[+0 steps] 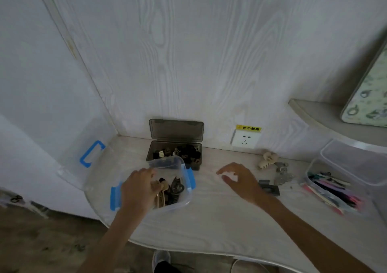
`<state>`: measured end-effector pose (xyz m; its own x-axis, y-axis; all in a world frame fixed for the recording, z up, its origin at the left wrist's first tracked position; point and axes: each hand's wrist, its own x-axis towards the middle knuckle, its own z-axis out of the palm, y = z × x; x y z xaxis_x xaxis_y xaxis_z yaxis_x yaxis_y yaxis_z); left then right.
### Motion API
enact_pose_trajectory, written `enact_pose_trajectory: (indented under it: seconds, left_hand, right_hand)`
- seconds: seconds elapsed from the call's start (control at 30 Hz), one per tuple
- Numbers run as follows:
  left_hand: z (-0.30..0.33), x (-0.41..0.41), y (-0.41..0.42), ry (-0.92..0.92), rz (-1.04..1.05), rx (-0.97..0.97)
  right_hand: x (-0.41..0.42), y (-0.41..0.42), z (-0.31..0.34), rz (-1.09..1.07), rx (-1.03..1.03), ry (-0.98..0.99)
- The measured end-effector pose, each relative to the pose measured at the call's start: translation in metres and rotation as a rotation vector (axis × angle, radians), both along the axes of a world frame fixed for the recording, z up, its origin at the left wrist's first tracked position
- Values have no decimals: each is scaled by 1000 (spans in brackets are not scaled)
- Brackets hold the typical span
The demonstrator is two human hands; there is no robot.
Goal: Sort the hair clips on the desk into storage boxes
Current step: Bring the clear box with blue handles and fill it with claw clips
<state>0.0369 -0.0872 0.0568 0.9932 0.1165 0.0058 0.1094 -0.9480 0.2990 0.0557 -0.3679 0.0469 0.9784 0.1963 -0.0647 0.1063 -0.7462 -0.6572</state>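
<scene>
Head view, from the left: a clear lid with a blue latch (pixel 92 154) leans against the wall at the bench's (pixel 209 216) far left edge. Beside it sits a clear box with blue latches (pixel 189 177), holding brown and beige claw clips. The left hand (pixel 139 188) is down inside this box, its grip curled over a beige clip (pixel 157 185); whether the fingers are clamped on it or just letting go, I cannot tell. Behind stands a smoky grey box (pixel 193 164), lid up, filled with small dark clips. The right hand (pixel 240 180) hovers empty above bare bench, fingers spread apart, well short of the loose items.

The step in hand looks like dropping a claw clip into the clear box. Next, the right hand likely needs to reach right for the cream claw clip (pixel 268 160), the silvery clips (pixel 282 175) or the dark grey clip (pixel 270 188), then choose the matching box. At far right, a clear box of long coloured clips (pixel 333 191) lies open.

A yellow sticker (pixel 248 128) above the wall socket (pixel 244 140) carries a Chinese electric-shock warning.
</scene>
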Motion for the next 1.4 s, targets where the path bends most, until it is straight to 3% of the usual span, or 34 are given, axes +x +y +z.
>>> enact_pose_trajectory:
  seconds: [0.13,0.27,0.43,0.63,0.8,0.97,1.13,1.3,1.4]
  left_hand:
    - [18,12,-44,-77,-155,-62]
    - [18,26,-115,14,-392,-182]
    - [-10,33,-205,211,-719,-168]
    - [-46,40,-267,330,-838,-86]
    - [-62,35,-265,285,-792,-24]
    - [-55,26,-234,309,-716,-105]
    - [-11,15,-174,341,-557,-448]
    - [34,-2,-81,234,-266,-578]
    - [44,-20,-29,113,-33,-466]
  right_hand:
    - [5,-82,-27,-366,-162,-11]
    - [17,-129,-45,-502,-371,185]
    - [22,-155,-47,-408,-218,336]
    - [-17,-162,-48,-327,-180,353]
    - [-42,-175,-37,-228,-295,438]
    - [-51,-175,-29,-309,-98,427]
    - [-46,-145,0,-275,119,305]
    - [-26,-77,42,-55,206,229]
    - [-15,-20,72,85,306,177]
